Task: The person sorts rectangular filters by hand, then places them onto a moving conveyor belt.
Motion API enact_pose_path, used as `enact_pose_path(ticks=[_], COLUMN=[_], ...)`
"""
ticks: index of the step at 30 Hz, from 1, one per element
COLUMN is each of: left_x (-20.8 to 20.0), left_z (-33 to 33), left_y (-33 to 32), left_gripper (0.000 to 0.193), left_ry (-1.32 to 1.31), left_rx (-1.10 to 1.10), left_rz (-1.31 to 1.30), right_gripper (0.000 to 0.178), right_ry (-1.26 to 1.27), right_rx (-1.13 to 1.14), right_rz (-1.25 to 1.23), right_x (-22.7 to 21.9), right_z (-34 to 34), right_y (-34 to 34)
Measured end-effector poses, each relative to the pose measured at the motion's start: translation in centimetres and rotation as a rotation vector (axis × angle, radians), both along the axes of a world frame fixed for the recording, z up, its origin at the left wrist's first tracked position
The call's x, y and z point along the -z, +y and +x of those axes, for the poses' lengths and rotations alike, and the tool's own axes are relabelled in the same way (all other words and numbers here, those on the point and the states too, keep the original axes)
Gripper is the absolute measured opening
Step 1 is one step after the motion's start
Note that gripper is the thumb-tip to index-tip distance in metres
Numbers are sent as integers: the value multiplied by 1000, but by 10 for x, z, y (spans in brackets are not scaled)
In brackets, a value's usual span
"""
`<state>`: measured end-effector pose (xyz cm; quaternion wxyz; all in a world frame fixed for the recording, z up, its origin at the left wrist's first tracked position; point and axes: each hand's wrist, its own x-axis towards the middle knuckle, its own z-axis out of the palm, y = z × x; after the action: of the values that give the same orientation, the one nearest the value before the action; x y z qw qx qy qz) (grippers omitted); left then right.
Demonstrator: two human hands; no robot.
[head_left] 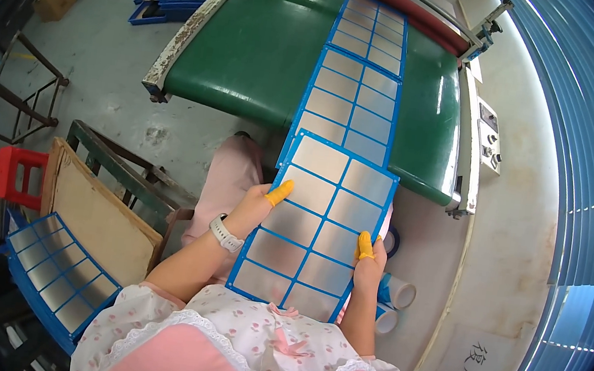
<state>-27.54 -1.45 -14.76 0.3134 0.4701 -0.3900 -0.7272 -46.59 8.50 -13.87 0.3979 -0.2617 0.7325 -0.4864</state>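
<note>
A silver sheet with a blue grid (pixel 314 225) is held up before my body by its two side edges, tilted toward me. My left hand (pixel 262 205) grips its left edge, the thumb in a yellow finger cot lying on the face. On the right edge, lower down, my right hand (pixel 371 261) pinches it, also with yellow on the thumb. Fingers behind the sheet are hidden. Its far edge overlaps the near end of another gridded sheet (pixel 332 107) on the green conveyor belt (pixel 255 47). One more such sheet (pixel 370 30) lies beyond, toward the roller.
A dark red roller (pixel 434 32) spans the belt's far end. At right stands a control box (pixel 491 135) with knobs. Left of me, more gridded sheets (pixel 63 275) are stacked beside a brown board (pixel 98 205) and a red stool (pixel 16 177). White rolls (pixel 397 293) lie right of my legs.
</note>
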Motion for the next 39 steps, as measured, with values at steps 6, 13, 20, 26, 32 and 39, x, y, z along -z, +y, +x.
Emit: enact_pose_path(ticks=[6,13,20,26,32,39], left_x=[9,-2,-13,-5,-3,8], left_z=[3,8,7,7,11,18], left_y=[2,9,13,16,18,20], left_gripper=[18,19,20,19,19,17], left_ry=[-89,-103,-132,-32,-99,-111], left_rx=[29,19,38,24,31,5], left_rz=[-60,-76,-52,-69,-36,-109], right_gripper=[28,17,28,22,19,18], right_ry=[-4,14,27,65,67,41], right_rx=[-21,-62,-84,-75,-80,-117], right_rz=[49,-6,133,40,35,27], right_x=[-9,-1,-3,-2,5,0], right_z=[5,6,4,8,8,10], right_y=[1,4,11,13,12,7])
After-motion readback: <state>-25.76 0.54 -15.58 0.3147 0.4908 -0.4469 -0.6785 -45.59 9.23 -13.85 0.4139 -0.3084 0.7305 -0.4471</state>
